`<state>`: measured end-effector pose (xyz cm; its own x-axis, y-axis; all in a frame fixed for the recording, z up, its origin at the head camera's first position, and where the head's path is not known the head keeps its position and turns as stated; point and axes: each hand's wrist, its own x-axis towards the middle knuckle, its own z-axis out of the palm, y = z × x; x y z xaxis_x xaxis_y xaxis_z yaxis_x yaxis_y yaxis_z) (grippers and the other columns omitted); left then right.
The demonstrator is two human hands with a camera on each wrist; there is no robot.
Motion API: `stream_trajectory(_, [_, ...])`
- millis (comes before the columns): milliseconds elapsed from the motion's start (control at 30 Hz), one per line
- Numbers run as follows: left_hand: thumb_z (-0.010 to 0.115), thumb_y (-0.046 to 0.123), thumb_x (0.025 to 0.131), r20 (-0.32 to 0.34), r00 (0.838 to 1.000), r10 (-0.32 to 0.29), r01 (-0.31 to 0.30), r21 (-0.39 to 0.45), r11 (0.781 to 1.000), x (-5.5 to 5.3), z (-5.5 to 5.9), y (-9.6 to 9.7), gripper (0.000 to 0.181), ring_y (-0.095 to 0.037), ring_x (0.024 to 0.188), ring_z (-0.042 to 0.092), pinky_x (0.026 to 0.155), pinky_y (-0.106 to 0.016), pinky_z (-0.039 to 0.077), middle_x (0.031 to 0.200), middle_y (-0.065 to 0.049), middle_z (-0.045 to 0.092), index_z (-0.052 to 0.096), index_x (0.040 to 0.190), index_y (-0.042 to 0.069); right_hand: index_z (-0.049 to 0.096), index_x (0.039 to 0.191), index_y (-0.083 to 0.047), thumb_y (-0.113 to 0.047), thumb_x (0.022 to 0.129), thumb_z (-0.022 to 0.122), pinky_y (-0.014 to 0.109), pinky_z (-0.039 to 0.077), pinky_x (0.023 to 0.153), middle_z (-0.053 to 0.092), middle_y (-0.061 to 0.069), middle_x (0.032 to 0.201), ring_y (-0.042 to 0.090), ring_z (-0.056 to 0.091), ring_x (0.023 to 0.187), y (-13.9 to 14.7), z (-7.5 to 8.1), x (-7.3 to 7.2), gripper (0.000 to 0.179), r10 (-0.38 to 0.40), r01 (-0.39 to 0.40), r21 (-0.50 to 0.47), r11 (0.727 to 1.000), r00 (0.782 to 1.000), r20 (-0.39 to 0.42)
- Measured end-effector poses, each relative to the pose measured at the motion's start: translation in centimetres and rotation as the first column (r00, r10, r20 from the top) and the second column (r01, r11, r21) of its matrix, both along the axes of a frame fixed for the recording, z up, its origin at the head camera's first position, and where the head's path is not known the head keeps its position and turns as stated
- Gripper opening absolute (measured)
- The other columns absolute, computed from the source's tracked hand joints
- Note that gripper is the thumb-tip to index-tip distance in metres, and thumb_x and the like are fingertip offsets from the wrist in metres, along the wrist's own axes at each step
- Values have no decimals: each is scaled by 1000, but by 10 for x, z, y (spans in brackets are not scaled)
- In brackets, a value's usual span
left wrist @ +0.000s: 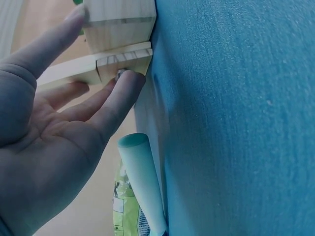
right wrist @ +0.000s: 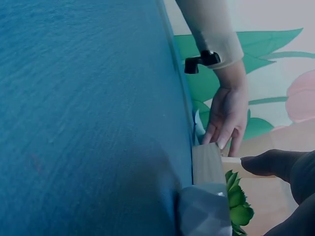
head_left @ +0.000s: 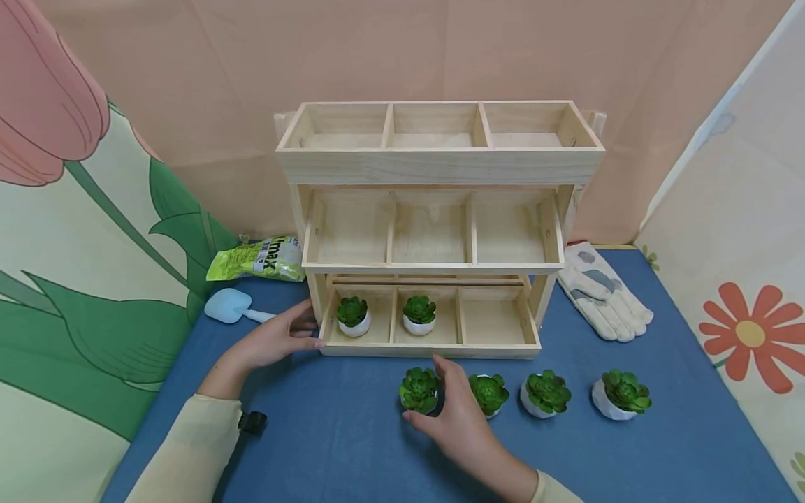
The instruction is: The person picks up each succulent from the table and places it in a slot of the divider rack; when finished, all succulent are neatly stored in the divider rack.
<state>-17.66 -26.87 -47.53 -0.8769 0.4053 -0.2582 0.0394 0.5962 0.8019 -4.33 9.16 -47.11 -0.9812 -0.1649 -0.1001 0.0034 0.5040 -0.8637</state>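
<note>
My left hand (head_left: 277,341) is at the left end of the shelf's lowest wooden tray (head_left: 434,351), thumb at its front corner. In the left wrist view its fingers (left wrist: 115,105) extend beside the wooden end pieces. My right hand (head_left: 462,419) reaches around a small potted succulent (head_left: 418,389) in front of the tray, thumb and forefinger spread on either side. The right wrist view shows its faceted white pot (right wrist: 204,211) on the cloth, with one finger (right wrist: 268,162) apart from it. Two like succulents stand in the tray's left (head_left: 353,316) and middle (head_left: 419,314) compartments.
More succulents (head_left: 489,393) (head_left: 546,393) (head_left: 621,395) stand in a row to the right on the blue cloth (head_left: 327,433). Beside the three-tier wooden shelf (head_left: 440,168) lie a light blue trowel (head_left: 229,306), a green bag (head_left: 258,260) and white gloves (head_left: 604,293).
</note>
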Motion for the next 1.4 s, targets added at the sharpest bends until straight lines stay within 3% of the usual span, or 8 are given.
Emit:
stream_trajectory(433, [76, 25, 102, 10, 1000, -1, 1, 8, 1000, 0, 0, 0, 97, -50, 149, 51, 118, -58, 51, 171, -28, 34, 12, 173, 11, 37, 159, 6, -19, 81, 94, 66, 43, 120, 46, 29, 156, 46, 46, 149, -5, -10, 0, 100, -16, 18, -25, 1000, 999, 44])
stream_trajectory(833, [75, 25, 103, 2, 1000, -22, 22, 12, 1000, 0, 1, 0, 97, -50, 148, 51, 117, -58, 52, 171, -29, 33, 9, 174, 11, 40, 155, 5, -16, 80, 94, 65, 46, 118, 48, 29, 151, 46, 50, 143, -10, -19, 1, 96, -74, 76, -29, 997, 996, 51])
stream_trajectory(1400, [75, 26, 103, -3, 1000, -21, 21, 14, 1000, -1, -1, -1, 97, -50, 148, 52, 117, -57, 52, 172, -28, 32, 10, 174, 13, 42, 153, 4, -16, 80, 93, 63, 47, 116, 52, 26, 144, 44, 53, 140, -10, -28, 4, 92, -82, 83, -17, 996, 996, 41])
